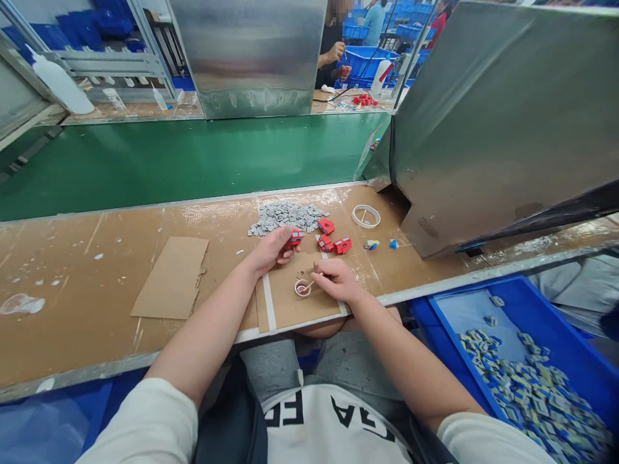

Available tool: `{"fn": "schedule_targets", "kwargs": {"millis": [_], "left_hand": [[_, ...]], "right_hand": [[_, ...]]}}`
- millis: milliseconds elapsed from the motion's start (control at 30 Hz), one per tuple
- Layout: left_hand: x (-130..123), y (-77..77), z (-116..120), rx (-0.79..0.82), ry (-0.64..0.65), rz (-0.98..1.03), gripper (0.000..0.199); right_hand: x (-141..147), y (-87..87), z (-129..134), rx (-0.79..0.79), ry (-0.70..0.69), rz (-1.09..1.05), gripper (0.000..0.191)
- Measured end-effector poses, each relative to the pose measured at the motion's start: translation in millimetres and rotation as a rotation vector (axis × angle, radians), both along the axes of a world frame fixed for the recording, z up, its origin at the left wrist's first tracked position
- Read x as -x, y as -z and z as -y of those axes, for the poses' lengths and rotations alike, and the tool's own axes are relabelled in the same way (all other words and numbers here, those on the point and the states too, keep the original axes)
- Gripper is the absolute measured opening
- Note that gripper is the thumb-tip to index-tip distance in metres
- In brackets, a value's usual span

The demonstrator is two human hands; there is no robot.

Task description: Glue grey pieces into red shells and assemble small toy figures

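Pinched in the fingers of my left hand point(275, 249) is a small red toy piece point(295, 238) with blue-grey window shapes. My right hand point(334, 278) grips a thin stick point(311, 283), whose tip is in a small round cup point(302, 289) with reddish contents. The cup stands on a cardboard sheet point(285, 312) at the table's front edge. Beyond my hands lies a pile of small grey pieces point(285, 216). Several more red pieces point(342, 245) rest just right of the pile.
A roll of tape point(366, 216) and two small blue pieces point(393, 244) lie to the right. Loose cardboard point(170, 278) lies left. A metal panel point(503, 116) rises at right above a blue bin point(536, 380) of small parts. Across the green strip, another person's hands point(336, 55) work.
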State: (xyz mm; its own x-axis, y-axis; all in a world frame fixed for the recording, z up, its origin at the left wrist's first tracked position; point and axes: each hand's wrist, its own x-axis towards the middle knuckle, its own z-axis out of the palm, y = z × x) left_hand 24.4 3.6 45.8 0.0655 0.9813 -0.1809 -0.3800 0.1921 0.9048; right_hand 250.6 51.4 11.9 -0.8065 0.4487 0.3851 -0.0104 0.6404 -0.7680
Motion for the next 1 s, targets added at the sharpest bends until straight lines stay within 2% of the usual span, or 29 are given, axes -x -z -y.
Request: {"fn": "schedule_targets", "kwargs": {"millis": [133, 333, 433, 533, 667, 733, 1000], "left_hand": [[2.9, -0.2, 2.4, -0.042, 0.072, -0.160, 0.066], [3.1, 5.6, 2.8, -0.066, 0.016, -0.292, 0.066], [5.4, 8.4, 2.3, -0.079, 0.042, -0.324, 0.067], [8.4, 9.7, 2.1, -0.088, 0.099, -0.334, 0.060], [11.8, 11.0, 1.7, -0.071, 0.124, -0.308, 0.061], [13.2, 12.0, 1.4, -0.063, 0.147, -0.280, 0.060], [15.6, 13.3, 0.5, -0.047, 0.170, -0.283, 0.061]], "right_hand": [[-0.1, -2.3, 0.0, 0.008, -0.043, 0.009, 0.048], [0.3, -3.5, -1.0, 0.036, -0.046, -0.020, 0.051], [-1.2, -2.8, -2.2, 0.084, -0.012, -0.047, 0.054], [-2.6, -3.2, -3.5, 0.135, 0.110, -0.109, 0.056], [0.4, -6.5, -4.0, 0.162, 0.411, -0.238, 0.055], [3.8, -7.8, -3.9, 0.154, 0.496, -0.253, 0.051], [13.5, -5.1, -4.4, 0.082, 0.507, -0.193, 0.050]]}}
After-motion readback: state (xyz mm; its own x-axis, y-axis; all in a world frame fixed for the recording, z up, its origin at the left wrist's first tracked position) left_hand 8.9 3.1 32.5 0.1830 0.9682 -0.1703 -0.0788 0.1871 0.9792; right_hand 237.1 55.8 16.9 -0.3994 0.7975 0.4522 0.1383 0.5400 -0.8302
